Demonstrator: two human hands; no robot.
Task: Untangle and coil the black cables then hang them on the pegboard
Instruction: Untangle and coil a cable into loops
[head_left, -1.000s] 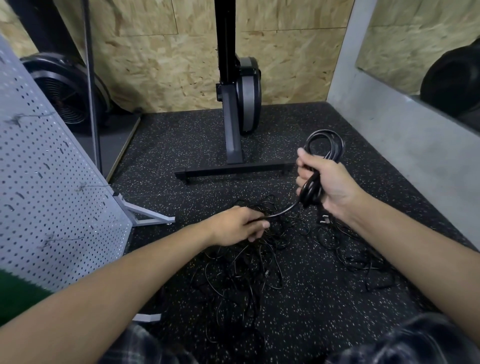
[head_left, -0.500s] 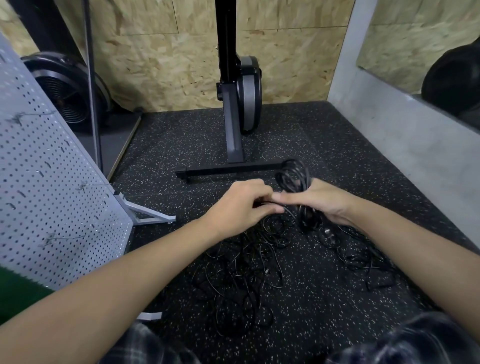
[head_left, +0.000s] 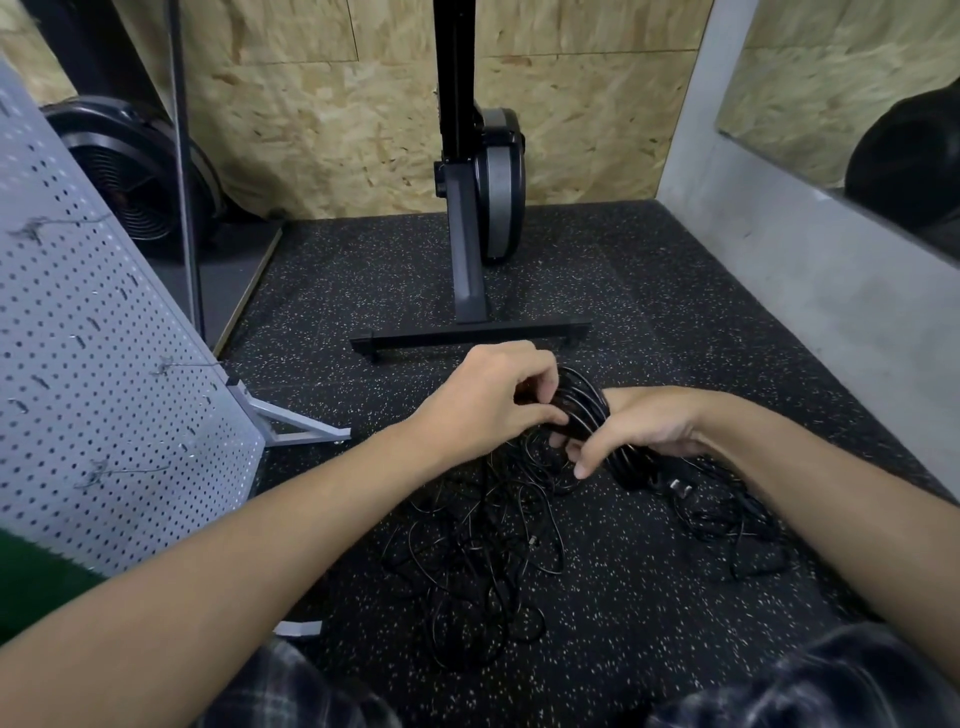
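Fingertips (head_left: 543, 384) of the left hand (head_left: 483, 402) are curled and pinched onto the far-left end of the coiled bundle of thick black cable (head_left: 584, 410), with the thumb closing from the near side. Just right of them the right hand (head_left: 649, 426) wraps the bundle's middle, its fingers (head_left: 582, 462) bent round the strands and pointing down — both hands are clamped on the same coil, close beside each other. The bundle's long axis runs from far left, where its loops show beside the left fingertips, to near right, where its tail and a plug (head_left: 680, 486) rest on the black speckled rubber floor (head_left: 675, 291). Nearer than the hands lies the loose tangle of thin black cables (head_left: 483, 551); whether any strand joins it to the held coil cannot be told. The grey perforated metal pegboard (head_left: 78, 364) with its wire hooks (head_left: 171, 366) stands well apart at the left — the left hand is the nearer one, so hanging would likely swing the coil leftward, loop end first.
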